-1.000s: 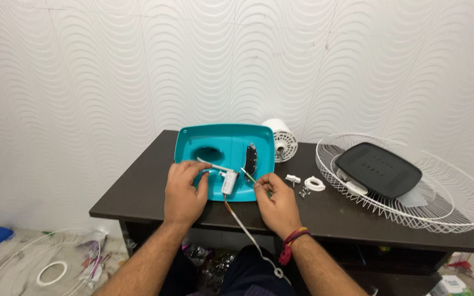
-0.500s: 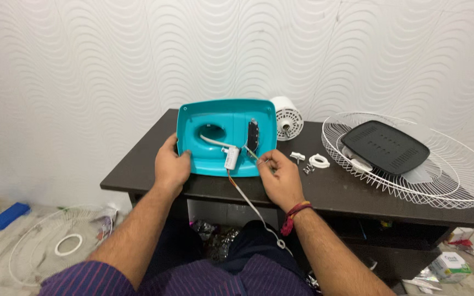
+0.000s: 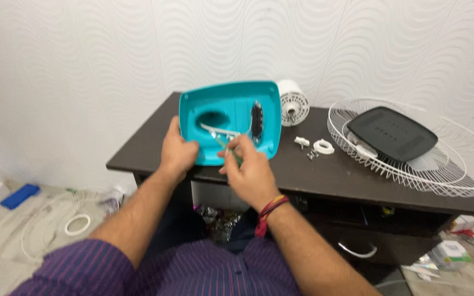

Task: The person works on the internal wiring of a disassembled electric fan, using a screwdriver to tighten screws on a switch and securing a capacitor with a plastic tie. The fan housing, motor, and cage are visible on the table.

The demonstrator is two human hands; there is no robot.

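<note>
Pinched between the fingertips of your right hand is a thin tool, too blurred to name, its tip down inside the teal plastic cover, while your left hand clamps the cover's near left edge, thumb on top, both forearms reaching forward from your lap. That cover rests tilted on the near edge of the dark table, with a white wire crossing its hollow. Farther right lie small white parts, a white round motor piece and a wire fan guard holding a black box.

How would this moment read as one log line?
left hand: grips teal plastic fan base | right hand: pinches thin wire | site: dark wooden table
</note>
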